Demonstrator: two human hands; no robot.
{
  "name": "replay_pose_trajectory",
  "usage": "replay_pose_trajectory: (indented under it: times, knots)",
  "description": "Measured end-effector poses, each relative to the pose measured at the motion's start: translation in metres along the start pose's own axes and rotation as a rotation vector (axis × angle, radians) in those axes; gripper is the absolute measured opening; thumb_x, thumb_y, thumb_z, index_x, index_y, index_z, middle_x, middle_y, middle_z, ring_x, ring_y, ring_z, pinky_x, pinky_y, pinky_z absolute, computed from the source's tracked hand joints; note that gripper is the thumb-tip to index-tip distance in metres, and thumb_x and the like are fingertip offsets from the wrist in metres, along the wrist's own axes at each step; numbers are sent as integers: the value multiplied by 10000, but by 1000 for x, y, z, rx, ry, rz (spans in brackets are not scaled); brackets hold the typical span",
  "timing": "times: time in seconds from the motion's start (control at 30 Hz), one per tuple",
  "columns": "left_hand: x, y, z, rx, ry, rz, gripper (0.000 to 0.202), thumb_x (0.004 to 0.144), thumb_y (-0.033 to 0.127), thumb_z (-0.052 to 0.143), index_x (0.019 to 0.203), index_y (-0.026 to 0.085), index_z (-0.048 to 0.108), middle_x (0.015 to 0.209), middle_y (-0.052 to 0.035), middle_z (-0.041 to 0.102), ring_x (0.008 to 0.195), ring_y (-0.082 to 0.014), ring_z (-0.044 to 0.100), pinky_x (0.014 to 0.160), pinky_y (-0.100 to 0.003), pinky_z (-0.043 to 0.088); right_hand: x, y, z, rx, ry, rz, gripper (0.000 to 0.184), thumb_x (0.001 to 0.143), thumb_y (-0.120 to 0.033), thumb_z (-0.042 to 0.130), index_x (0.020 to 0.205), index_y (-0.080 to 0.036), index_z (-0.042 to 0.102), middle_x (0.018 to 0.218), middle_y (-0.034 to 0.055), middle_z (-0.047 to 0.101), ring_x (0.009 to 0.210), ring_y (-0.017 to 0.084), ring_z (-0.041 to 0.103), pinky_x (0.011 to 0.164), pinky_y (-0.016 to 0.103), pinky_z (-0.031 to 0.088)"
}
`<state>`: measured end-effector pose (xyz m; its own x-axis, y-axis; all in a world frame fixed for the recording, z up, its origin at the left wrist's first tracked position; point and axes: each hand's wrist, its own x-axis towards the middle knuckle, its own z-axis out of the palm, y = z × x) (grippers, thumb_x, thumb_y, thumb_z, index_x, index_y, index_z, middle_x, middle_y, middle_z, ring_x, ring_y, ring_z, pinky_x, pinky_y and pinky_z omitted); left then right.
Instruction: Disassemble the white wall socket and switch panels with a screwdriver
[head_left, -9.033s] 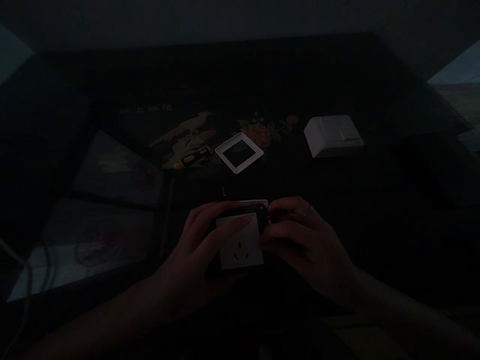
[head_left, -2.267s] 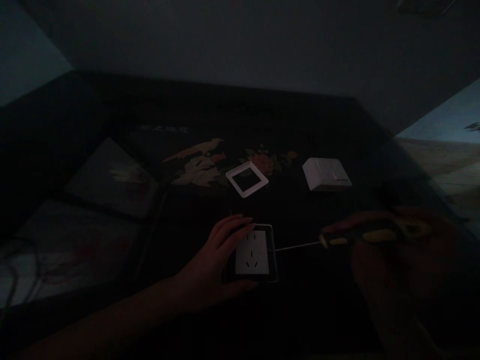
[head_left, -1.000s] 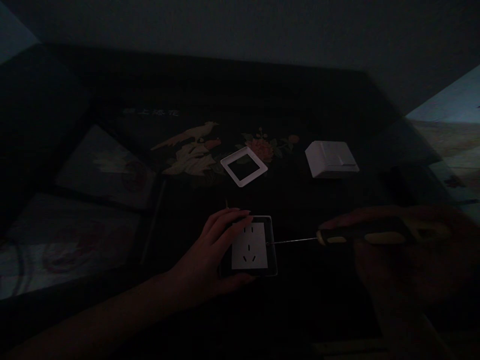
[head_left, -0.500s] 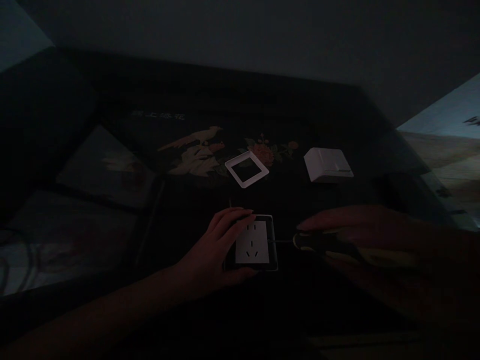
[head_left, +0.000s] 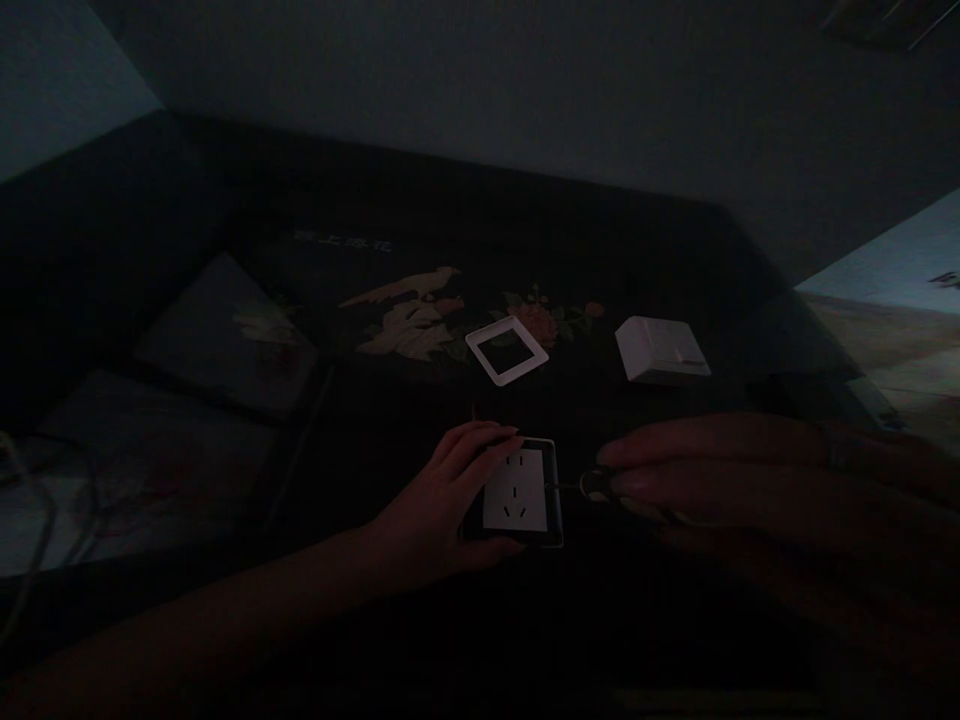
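In dim light a white wall socket (head_left: 515,490) in a dark housing lies on the dark table (head_left: 390,420). My left hand (head_left: 442,500) clamps the socket from its left side, fingers over the top edge and thumb under the bottom edge. My right hand (head_left: 720,480) is closed round a screwdriver (head_left: 596,485) with a black and yellow handle. Only the front of the handle and a short bit of shaft show. The tip meets the socket's right edge.
A white square frame (head_left: 507,350) lies beyond the socket beside a bird and flower picture (head_left: 420,315) on the table. A white box-shaped part (head_left: 661,350) sits at the back right. Dark flat pads (head_left: 232,340) and a cable (head_left: 30,510) lie at the left.
My right hand has slid left along the screwdriver toward the socket, so most of the shaft and handle is now covered. My left hand stays on the socket.
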<state>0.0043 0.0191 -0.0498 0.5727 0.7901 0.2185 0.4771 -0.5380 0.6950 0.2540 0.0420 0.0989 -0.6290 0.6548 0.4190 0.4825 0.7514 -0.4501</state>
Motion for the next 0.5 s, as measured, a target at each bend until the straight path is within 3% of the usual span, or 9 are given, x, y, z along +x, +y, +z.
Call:
replay_pose_trajectory:
  times: [0.07,0.17,0.23,0.33,0.4,0.5]
  knots:
    - [0,0,0,-3,-10,-11,903,842,414,729,1541,270,176,1526,-169,356,1409,-370,308,1127,-649,366,4,-1,0,-44,-41,-29,206,979,-359,551,1098,-388,717,984,-56,794,740,172,772,475,188,617]
    - [0,-1,0,-3,-17,-17,911,829,416,742,1536,265,189,1519,-172,364,1400,-373,322,1122,-648,372,8,-3,2,-195,37,-89,167,929,-438,625,851,-314,705,721,-49,747,571,153,702,424,225,551]
    - [0,-1,1,3,-16,-19,905,829,404,743,1534,262,195,1520,-172,366,1400,-372,323,1126,-639,373,10,-5,6,-243,75,-112,191,898,-428,673,785,-275,671,647,-47,714,531,146,675,465,245,560]
    - [0,-2,1,9,-10,-13,905,835,409,735,1539,270,183,1529,-172,359,1406,-381,318,1120,-633,383,11,-6,12,-259,88,-88,137,933,-364,635,948,-244,699,868,0,783,736,181,753,647,256,633]
    - [0,-3,2,7,-5,-4,927,834,428,734,1546,283,159,1527,-172,361,1406,-390,321,1112,-635,390,10,-7,14,-254,56,-35,224,977,-365,559,1131,-254,679,1062,16,777,901,199,761,736,254,645]
    - [-1,-4,2,9,4,-1,935,831,445,732,1550,287,156,1517,-169,378,1398,-390,333,1106,-635,396,7,-8,15,-153,3,67,252,1008,-441,480,1189,-364,637,1121,-36,756,974,178,750,718,224,646]
